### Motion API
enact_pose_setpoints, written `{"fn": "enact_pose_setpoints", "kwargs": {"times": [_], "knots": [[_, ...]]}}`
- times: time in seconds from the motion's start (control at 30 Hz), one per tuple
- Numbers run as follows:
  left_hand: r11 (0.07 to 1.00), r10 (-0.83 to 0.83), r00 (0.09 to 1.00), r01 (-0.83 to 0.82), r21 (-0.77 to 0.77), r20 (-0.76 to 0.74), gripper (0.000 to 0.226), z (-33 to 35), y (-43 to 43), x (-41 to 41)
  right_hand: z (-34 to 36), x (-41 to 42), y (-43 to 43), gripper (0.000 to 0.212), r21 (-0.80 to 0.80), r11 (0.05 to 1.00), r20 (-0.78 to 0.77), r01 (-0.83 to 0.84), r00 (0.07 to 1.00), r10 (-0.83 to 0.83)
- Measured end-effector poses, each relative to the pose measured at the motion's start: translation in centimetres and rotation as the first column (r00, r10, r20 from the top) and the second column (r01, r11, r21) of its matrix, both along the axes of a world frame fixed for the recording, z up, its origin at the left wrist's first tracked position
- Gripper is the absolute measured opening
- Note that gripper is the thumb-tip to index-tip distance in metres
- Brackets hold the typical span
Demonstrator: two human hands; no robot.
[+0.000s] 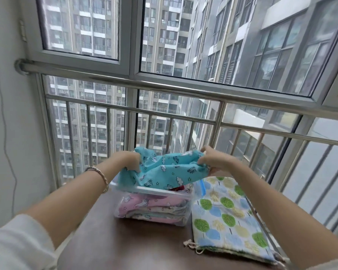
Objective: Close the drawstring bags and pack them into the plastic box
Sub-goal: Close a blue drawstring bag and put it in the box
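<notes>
Standing at a dark worktop (125, 240), leaving a tree-print drawstring bag (226, 217) lying flat at the right, just beside the plastic box (152, 190) holding folded pink bags (144, 203). Stretching a turquoise bag (164, 168) over the box, gripping its opposite ends in the curled fingers of left hand (130, 160) and right hand (213, 160). Facing a steel railing (183, 88) and tower blocks beyond.

Lettering is found on one item only, the turquoise drawstring bag (164, 170). Its print repeats a small two-line block of dark capitals among unicorns, clouds and stars. Blocks show near the top hem, at the right end and along the lower edge. All lie tilted or upside down to the camera and are too blurred to read. No word or number is legible.
</notes>
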State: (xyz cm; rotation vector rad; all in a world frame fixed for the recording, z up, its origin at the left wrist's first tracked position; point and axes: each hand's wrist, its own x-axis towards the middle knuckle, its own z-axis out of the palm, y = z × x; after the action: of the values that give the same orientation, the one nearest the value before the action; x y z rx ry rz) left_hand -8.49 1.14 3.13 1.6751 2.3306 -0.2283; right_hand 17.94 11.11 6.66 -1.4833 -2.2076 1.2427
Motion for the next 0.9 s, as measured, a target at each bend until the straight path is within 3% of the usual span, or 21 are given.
{"fn": "enact_pose_setpoints", "kwargs": {"times": [0.1, 0.27, 0.37, 0.47, 0.53, 0.6, 0.73, 0.83, 0.9], "knots": [[0.998, -0.004, 0.994, -0.003, -0.062, -0.105, 0.049, -0.1, 0.2, 0.3, -1.8, -0.6, 0.3, 0.048, 0.082, 0.996, 0.086, -0.039, 0.996, 0.032], [0.987, -0.037, 0.987, 0.012, -0.158, -0.155, 0.061, -0.6, 0.2, 0.5, -3.9, -2.1, 0.3, 0.037, 0.367, 0.904, 0.442, -0.218, 0.896, 0.037], [0.979, -0.102, 0.968, 0.057, -0.197, -0.228, 0.063, -1.1, 0.3, 1.0, -4.6, -2.9, -0.1, 0.038, 0.534, 0.778, 0.585, -0.331, 0.809, -0.057], [0.992, -0.128, 0.957, 0.122, -0.041, -0.259, 0.067, -1.7, 1.2, 1.4, -4.3, -4.0, -1.0, 0.036, 0.634, 0.629, 0.591, -0.449, 0.807, -0.020], [0.986, -0.159, 0.969, 0.147, -0.076, -0.187, 0.067, -1.6, 1.6, 1.6, -3.9, -4.9, -2.0, 0.028, 0.585, 0.596, 0.656, -0.550, 0.753, 0.052], [0.957, -0.154, 0.986, 0.131, -0.258, -0.071, 0.068, -1.6, 2.0, 1.7, -4.0, -6.0, -2.7, 0.011, 0.493, 0.584, 0.755, -0.645, 0.650, 0.081], [0.878, -0.102, 0.993, 0.064, -0.474, -0.055, 0.075, -2.1, 1.8, 2.0, -3.7, -7.5, -3.8, 0.006, 0.230, 0.723, 0.877, -0.652, 0.461, 0.137], [0.867, -0.063, 0.993, 0.006, -0.499, -0.096, 0.091, -2.7, 1.9, 2.0, -3.7, -8.1, -3.6, 0.040, 0.087, 0.787, 0.908, -0.611, 0.375, 0.190], [0.865, -0.107, 0.980, 0.008, -0.501, -0.169, 0.098, -2.9, 2.0, 2.0, -4.0, -8.2, -3.4, 0.048, 0.075, 0.786, 0.917, -0.614, 0.352, 0.187]]}}
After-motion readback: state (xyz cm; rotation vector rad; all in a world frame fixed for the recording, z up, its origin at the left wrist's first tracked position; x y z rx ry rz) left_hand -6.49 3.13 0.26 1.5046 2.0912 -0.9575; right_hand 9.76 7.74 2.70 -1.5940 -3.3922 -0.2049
